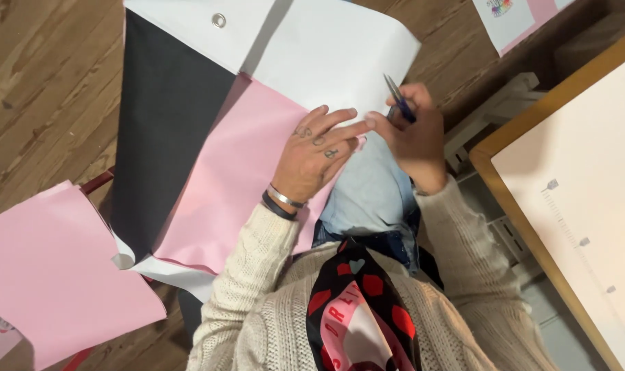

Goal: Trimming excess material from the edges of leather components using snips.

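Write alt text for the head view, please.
A person's left hand presses flat on a large pink, white and black sheet across their lap, while the right hand grips a blue pen at its edge, above a wooden floor.

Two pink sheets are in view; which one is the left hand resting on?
The pink panel on the lap, joined to black and white sections, under the left hand; the loose pink sheet lies apart.

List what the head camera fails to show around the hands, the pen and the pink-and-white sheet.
1. Pen: only its upper part shows; the tip is hidden behind the right hand.
2. Pink-and-white sheet: its top is cut off by the frame edge, and the left hand covers part of it.
3. Right hand's fingers: curled under, so their grip is hidden.
4. Framed board: cut off at the right edge, its marks too small to make out.
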